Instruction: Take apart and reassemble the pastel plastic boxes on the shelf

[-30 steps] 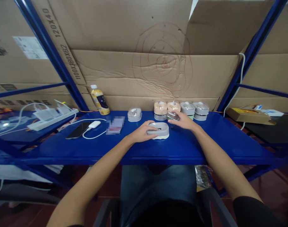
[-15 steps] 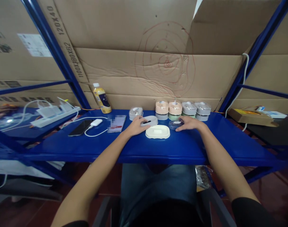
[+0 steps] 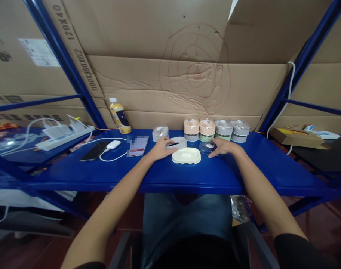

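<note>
My left hand [image 3: 159, 148] grips a grey oval lid [image 3: 178, 142] on the blue shelf [image 3: 187, 175], just behind a cream oval tray [image 3: 186, 155]. To the right of the tray lies a small clear cover [image 3: 206, 147], and my right hand [image 3: 225, 147] rests with its fingers on the cover's right side. Behind them stands a row of small boxes: two peach ones [image 3: 199, 127] and two grey ones [image 3: 232, 128]. Another grey box [image 3: 160, 132] sits apart on the left.
A yellow bottle [image 3: 118, 116], a phone [image 3: 92, 151], a white charger with cable [image 3: 113, 144] and a card [image 3: 137, 145] lie left on the shelf. A power strip [image 3: 64, 135] is further left. Cardboard sheets back the shelf; a flat yellow package [image 3: 296, 136] lies right.
The grey lid came off the cream tray and moved back-left in my left hand. My right hand brought the clear cover down from the box row onto the shelf.
</note>
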`<control>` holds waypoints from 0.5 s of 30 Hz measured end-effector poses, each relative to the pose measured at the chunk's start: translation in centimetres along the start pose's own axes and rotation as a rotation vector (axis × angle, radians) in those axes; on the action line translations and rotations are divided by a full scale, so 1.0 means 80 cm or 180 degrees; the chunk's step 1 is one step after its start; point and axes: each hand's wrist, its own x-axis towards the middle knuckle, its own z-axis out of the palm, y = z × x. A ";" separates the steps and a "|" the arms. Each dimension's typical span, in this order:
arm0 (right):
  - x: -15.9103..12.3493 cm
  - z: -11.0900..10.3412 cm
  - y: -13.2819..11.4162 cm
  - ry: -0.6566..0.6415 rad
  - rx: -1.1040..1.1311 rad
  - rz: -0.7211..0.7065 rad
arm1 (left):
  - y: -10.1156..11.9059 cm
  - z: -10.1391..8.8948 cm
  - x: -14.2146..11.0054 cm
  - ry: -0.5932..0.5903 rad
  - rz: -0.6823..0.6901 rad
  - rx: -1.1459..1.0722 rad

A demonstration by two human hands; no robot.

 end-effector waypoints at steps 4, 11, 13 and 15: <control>-0.005 -0.009 -0.010 -0.0337 -0.0057 0.0158 | 0.004 -0.002 0.000 0.0143 0.0295 -0.0155; -0.013 -0.016 -0.018 0.0015 0.0440 0.0308 | 0.034 -0.002 -0.008 -0.0306 0.1003 -0.0669; -0.014 -0.015 -0.023 0.0154 0.0514 0.0320 | 0.043 0.000 -0.010 -0.0421 0.1043 -0.0635; -0.014 -0.012 -0.030 0.0363 0.0598 0.0173 | 0.050 0.003 -0.011 -0.0479 0.1047 -0.0580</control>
